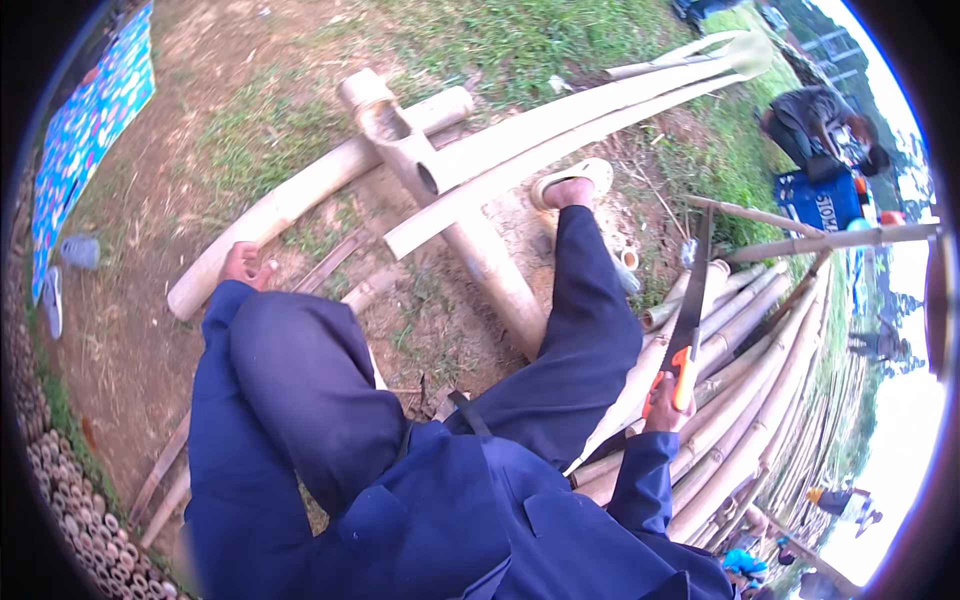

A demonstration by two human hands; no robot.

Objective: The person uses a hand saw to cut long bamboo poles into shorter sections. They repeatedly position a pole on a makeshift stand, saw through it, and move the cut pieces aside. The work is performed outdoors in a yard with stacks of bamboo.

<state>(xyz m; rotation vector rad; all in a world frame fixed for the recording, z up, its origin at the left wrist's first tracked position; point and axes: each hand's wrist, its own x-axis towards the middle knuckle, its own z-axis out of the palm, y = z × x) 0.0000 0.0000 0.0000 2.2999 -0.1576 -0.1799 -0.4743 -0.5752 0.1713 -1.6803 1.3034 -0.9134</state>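
Pole [290, 205]: long axis near left to far right, our left hand the nearer. Left hand [248, 266]: fingers loosely parted, nothing seen within; by the pole's near end, contact we cannot tell. Notched post [490, 265]: crosses the pole. Right hand [663, 410]: clamped on our saw [690, 310], blade pointing far, well right of the pole. Bamboo stack [745, 375]: right of the saw.

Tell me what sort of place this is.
Likely an outdoor bamboo-working yard: a pile of bamboo poles, split bamboo lengths over grass and bare soil, and a handsaw in the right hand.
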